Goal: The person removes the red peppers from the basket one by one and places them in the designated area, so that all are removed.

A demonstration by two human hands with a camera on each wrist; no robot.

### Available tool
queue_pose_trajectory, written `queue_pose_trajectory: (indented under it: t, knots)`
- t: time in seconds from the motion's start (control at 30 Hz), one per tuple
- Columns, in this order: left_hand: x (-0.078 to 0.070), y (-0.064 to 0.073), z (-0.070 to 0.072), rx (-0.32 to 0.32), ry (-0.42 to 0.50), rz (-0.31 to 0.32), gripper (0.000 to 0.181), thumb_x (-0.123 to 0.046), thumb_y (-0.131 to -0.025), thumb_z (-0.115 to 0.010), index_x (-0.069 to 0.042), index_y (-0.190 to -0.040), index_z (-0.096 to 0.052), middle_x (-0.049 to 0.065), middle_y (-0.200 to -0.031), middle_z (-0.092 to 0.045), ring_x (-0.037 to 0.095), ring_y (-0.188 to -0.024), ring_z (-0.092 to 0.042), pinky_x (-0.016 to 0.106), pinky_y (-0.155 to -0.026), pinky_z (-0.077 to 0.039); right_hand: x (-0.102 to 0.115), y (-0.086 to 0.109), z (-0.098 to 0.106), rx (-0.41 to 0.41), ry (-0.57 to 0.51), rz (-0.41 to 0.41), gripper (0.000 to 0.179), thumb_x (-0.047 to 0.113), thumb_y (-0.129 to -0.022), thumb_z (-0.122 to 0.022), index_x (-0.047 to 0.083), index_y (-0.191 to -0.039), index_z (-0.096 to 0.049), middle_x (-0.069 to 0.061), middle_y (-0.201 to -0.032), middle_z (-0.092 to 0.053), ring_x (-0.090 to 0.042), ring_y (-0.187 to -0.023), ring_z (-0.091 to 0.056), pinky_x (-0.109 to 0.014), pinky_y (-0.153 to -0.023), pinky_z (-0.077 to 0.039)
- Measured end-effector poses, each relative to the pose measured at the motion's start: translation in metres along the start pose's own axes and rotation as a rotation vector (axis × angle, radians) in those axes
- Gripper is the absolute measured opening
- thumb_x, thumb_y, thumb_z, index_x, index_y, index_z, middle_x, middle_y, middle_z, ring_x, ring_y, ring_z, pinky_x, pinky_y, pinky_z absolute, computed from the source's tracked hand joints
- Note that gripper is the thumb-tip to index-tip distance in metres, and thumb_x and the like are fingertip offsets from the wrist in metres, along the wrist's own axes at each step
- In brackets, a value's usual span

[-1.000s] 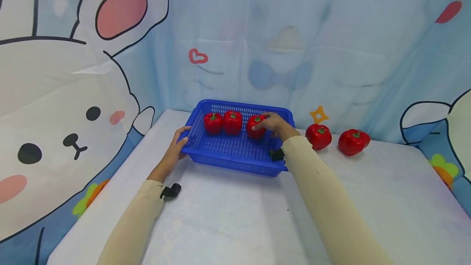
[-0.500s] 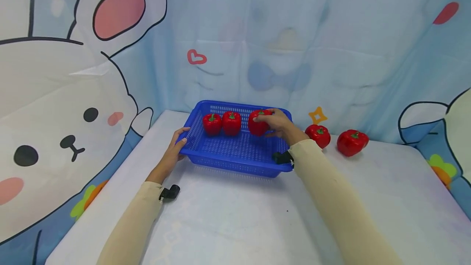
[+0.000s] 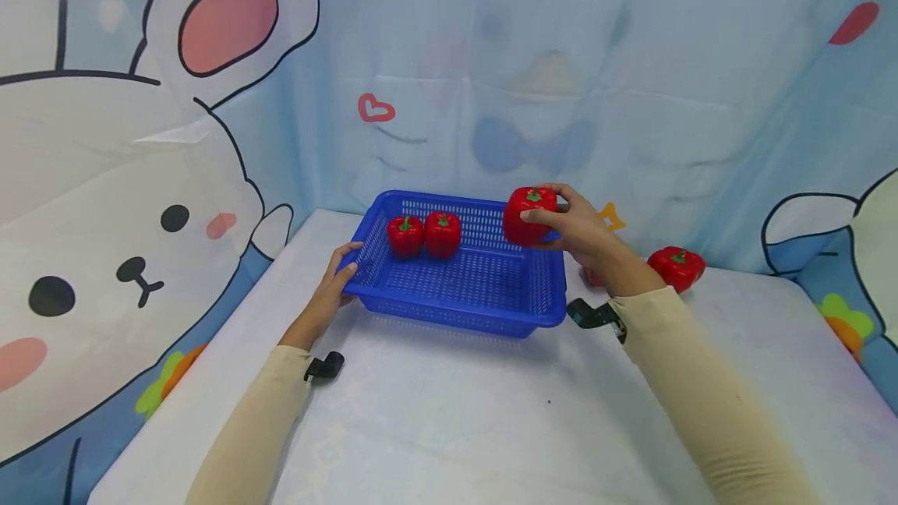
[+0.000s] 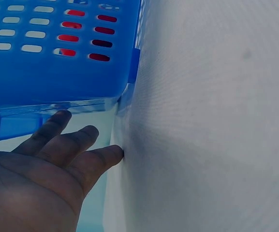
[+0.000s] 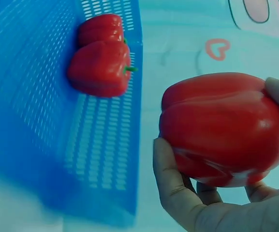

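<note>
Five peppers (image 3: 443, 235) — two inside one basket (image 3: 452, 310), one held

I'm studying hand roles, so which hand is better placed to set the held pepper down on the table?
Probably the right hand: it grips the pepper near the right end of the basket, while the left hand touches its opposite end.

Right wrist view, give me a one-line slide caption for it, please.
A right hand holds a red bell pepper, with two more peppers inside a blue perforated basket.
</note>
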State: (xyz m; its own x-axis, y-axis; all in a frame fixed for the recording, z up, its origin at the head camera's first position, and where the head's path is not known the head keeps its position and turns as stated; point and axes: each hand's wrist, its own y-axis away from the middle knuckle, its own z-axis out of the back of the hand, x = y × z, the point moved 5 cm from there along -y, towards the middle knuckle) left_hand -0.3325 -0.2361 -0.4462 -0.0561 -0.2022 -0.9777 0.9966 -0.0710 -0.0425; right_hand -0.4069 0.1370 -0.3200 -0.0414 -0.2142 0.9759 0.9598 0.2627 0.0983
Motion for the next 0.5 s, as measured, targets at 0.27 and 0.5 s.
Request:
queue_pose_trajectory:
  t: [0.27,0.5]
  knots:
    - [-0.002,0.003,0.004,-0.009,0.002,-0.011,0.048,-0.041,-0.103,-0.032,-0.037,-0.150,-0.022,0.011,-0.164,-0.007,0.047,-0.146,-0.022,0.067,-0.113,-0.023,0.000,0.047,0.062,-0.148,0.191,0.076,0.086,0.038,-0.089,-0.071,0.029,-0.156,-0.018,-0.018,-0.156,-0.025,-0.039,-0.138,-0.033,-0.033,-0.086,-0.057]
    - [0.000,0.002,0.001,0.006,0.010,-0.003,0.049,-0.041,-0.104,-0.032,-0.036,-0.151,-0.021,0.011,-0.165,-0.006,0.047,-0.146,-0.022,0.067,-0.113,-0.023,-0.027,0.088,0.147,-0.392,0.200,0.031,0.087,0.044,-0.090,-0.067,0.040,-0.156,-0.010,-0.007,-0.165,-0.010,-0.032,-0.145,-0.018,-0.011,-0.064,-0.051]
